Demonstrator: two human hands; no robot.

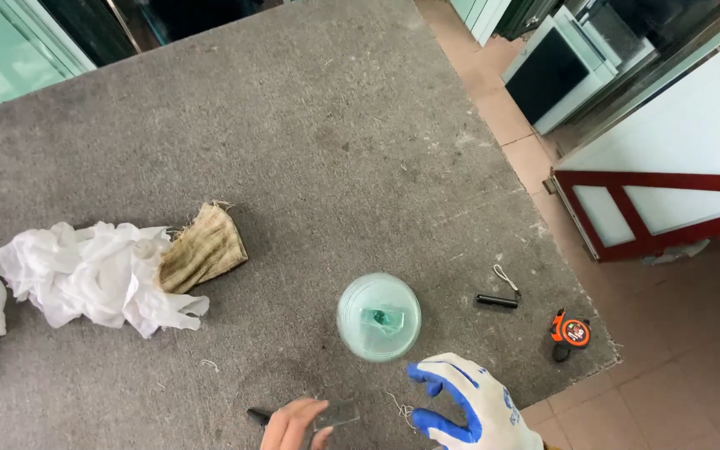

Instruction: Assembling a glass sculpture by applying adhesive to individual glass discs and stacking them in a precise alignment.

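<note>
Landmark: a round glass disc [378, 317], pale green and see-through, lay flat on the grey felt-covered table [310, 142]; a small green patch showed at its middle.
Right hand: the right hand [468, 404], in a white glove with blue-coated fingers, hovered just below and to the right of the disc, fingers spread and curled loosely, clasping nothing; the blue fingertips [420, 374] came close to the disc's lower edge, and whether they touched it could not be told.
Left hand: the bare left hand [293, 427], at the bottom edge of the view below and to the left of the disc, pinched a small flat grey piece [339, 413] between thumb and fingers.
Marker: a dark pen-like thing [257, 415] poked out just left of the left hand, lower left of the disc.
Black tool: a short black cylinder [496, 301] with a thin cord loop lay on the felt to the right of the disc, apart from it.
Tape measure: an orange and black tape measure [571, 331] sat further right of the disc, near the table's corner.
Cloths: a crumpled white cloth [93, 275] lay well to the left of the disc, with a tan woven rag [206, 248] touching its right side.
Floor: tan tiles [677, 367] ran beyond the table's right edge, well right of the disc.
</note>
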